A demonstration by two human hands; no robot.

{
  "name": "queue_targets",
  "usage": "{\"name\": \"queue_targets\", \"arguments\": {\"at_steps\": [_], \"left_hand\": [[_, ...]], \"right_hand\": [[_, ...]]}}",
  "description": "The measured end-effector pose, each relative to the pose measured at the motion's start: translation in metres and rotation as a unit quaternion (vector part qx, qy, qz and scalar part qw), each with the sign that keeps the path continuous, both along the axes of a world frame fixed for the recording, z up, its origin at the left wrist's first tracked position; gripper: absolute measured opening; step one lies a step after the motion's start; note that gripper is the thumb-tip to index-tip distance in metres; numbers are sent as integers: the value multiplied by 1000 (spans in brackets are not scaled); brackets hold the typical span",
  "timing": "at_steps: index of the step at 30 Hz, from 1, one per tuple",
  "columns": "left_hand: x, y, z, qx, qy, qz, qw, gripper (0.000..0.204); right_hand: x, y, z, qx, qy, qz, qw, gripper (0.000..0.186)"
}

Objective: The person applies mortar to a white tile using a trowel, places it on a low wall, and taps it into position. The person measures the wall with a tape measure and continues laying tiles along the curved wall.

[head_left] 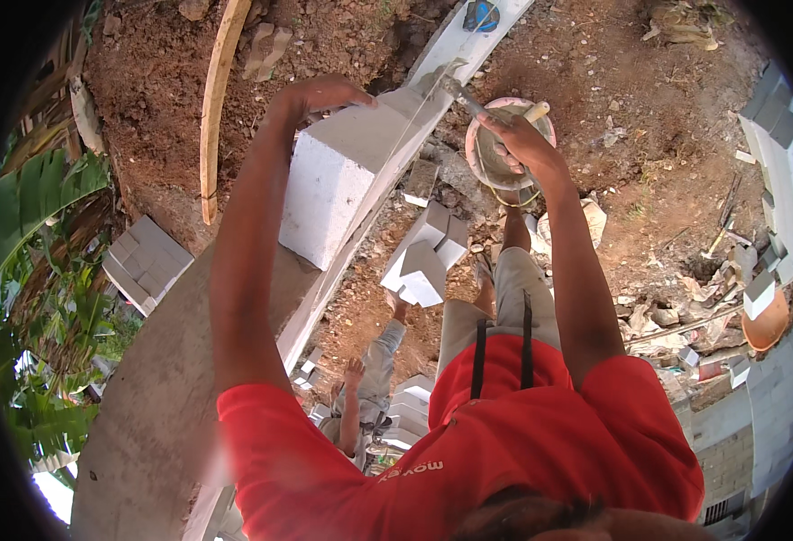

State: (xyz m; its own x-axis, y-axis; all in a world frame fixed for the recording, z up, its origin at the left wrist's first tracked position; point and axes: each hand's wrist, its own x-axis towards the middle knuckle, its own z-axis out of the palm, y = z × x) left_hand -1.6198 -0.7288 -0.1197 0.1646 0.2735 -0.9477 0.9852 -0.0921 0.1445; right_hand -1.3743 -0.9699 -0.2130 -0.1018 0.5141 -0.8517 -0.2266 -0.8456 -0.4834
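My left hand (331,93) reaches over the far top edge of a large white block (329,185) on the wall (432,59). Its fingers are stretched out along the block's grey top, holding nothing. My right hand (521,142) is closed round a mortar-smeared tool (462,95) with a grey metal end; its exact kind is not clear. The tool's tip is near the block's right end, beside wet grey mortar (440,77) on the wall. Below my right hand stands a round bucket (475,155) with grey mortar; a light wooden handle (537,111) shows at its rim.
A taut string (403,135) runs along the wall. Several loose blocks (421,261) lie on the ground near my legs. A blue object (481,16) sits farther along the wall. Another person (365,388) is below at left. A curved wooden plank (216,108) stands beyond my left arm.
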Motion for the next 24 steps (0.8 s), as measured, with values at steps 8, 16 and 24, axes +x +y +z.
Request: {"name": "queue_targets", "arguments": {"at_steps": [8,16,24], "left_hand": [[-10,-1,-1,0,-17,-11,1000,62],[-21,-5,21,-8,-71,108,992,96],[-20,-41,124,291,-144,213,921,89]], "right_hand": [[-7,-5,-5,25,-26,54,998,50],[2,-18,127,-1,-20,-49,999,53],[-10,-40,158,24,-53,-6,998,60]]}}
